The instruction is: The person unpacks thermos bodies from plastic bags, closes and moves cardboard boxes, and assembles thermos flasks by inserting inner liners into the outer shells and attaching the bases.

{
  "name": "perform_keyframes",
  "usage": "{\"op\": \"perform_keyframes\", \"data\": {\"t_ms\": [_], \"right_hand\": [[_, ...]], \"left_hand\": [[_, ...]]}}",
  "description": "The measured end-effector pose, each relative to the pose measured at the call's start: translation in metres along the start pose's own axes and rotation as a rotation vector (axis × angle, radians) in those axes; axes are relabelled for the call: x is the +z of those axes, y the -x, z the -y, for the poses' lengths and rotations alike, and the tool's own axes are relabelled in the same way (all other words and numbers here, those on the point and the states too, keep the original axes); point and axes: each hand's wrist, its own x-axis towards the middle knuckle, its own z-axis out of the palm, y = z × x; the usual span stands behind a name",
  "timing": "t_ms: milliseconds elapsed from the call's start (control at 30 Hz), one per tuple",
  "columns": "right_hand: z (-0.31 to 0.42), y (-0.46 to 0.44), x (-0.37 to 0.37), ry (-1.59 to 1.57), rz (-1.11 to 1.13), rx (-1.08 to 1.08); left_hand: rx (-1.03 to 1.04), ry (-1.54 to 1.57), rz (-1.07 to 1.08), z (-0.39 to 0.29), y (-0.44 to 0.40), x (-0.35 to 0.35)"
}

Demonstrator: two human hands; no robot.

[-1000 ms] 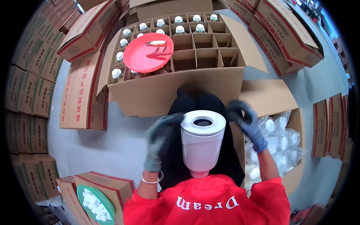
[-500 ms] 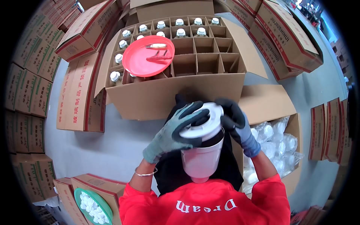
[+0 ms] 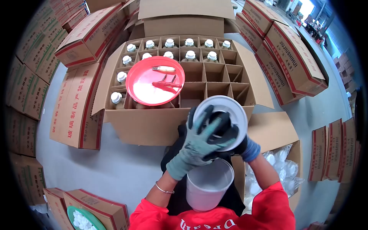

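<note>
A round white plastic lid [image 3: 238, 119] with a raised rim and a dark middle is tilted toward me above my lap, near the carton's front side. My left hand [image 3: 197, 143], in a grey-green glove with dark fingers, lies across its face, fingers spread over the middle and gripping it. From behind the lower right edge, my right hand [image 3: 241, 146] holds the lid; most of its gloved fingers are hidden. Below them, between my legs, stands a white plastic container [image 3: 205, 193] with its mouth uncovered.
Ahead is an open divided carton [image 3: 149, 124] holding several white-capped bottles. A red tray [image 3: 143, 90] with a knife and red-handled pliers rests on it. Right, an open box [image 3: 295, 153] contains bagged white items. Lower left sits a green basin [image 3: 73, 214] of white pieces. Stacked cartons surround me.
The lid has been lifted off the container, upward and away from me, and its face is turned toward me. The container's mouth now shows. My right hand has moved behind the lid.
</note>
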Motion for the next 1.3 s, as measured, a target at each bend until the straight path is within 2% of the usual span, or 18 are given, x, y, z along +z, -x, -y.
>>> {"op": "perform_keyframes", "data": {"t_ms": [33,133,200,233,300,367,500,567,600,700,833,933,1033,1167,1200,1233,1267,1300], "right_hand": [[0.001,-0.001,-0.023,0.277,0.153,-0.028],[0.018,-0.055,-0.068,0.139,0.002,0.355],[0.034,-0.098,-0.067,0.662,-0.181,0.345],[0.030,-0.114,-0.064,1.004,-0.237,0.112],[0.002,-0.149,-0.075,1.251,-0.172,0.105],[-0.011,-0.193,-0.096,1.429,-0.017,0.172],[-0.038,-0.297,-0.146,1.452,-0.362,-0.066],[-0.051,-0.332,-0.156,1.563,-0.252,0.149],[-0.057,-0.341,-0.153,1.554,-0.203,0.318],[-0.103,-0.353,-0.170,1.424,-0.143,0.382],[-0.068,-0.329,-0.160,1.398,-0.277,0.209],[-0.016,-0.289,-0.162,1.407,-0.405,-0.143],[0.061,-0.216,-0.140,1.238,-0.514,-0.429],[0.090,-0.105,-0.093,0.280,-0.439,-0.085],[0.079,-0.079,-0.077,0.262,-0.436,-0.182],[0.069,-0.048,-0.062,0.174,-0.411,-0.115],[0.058,-0.021,-0.044,0.178,-0.429,-0.142],[0.062,-0.002,-0.018,0.255,-0.470,-0.144]], "left_hand": [[0.053,-0.152,0.129,0.000,-0.006,-0.002],[-0.033,-0.151,0.129,0.025,0.008,0.022],[-0.186,0.065,0.134,0.031,0.014,0.027],[-0.199,0.176,0.163,0.034,0.017,0.032],[-0.221,0.394,0.222,0.042,0.021,0.038],[-0.221,0.363,0.199,0.047,0.017,0.036],[-0.293,0.349,0.207,0.053,0.009,0.037],[-0.311,0.319,0.248,0.054,0.007,0.043],[-0.304,0.336,0.256,0.056,0.004,0.043],[-0.300,0.381,0.232,0.059,0.003,0.047],[-0.327,0.461,0.235,0.063,0.003,0.045],[-0.369,0.453,0.127,0.067,0.011,0.049],[-0.555,0.907,-0.128,0.075,0.017,0.048],[-0.685,1.291,-0.440,0.069,-0.008,0.033],[-0.648,1.328,-0.478,0.059,-0.014,0.021],[-0.610,1.364,-0.515,0.047,-0.020,0.009],[-0.599,1.161,-0.430,0.037,-0.024,-0.010],[-0.412,0.731,-0.329,0.046,-0.006,-0.010]]}}
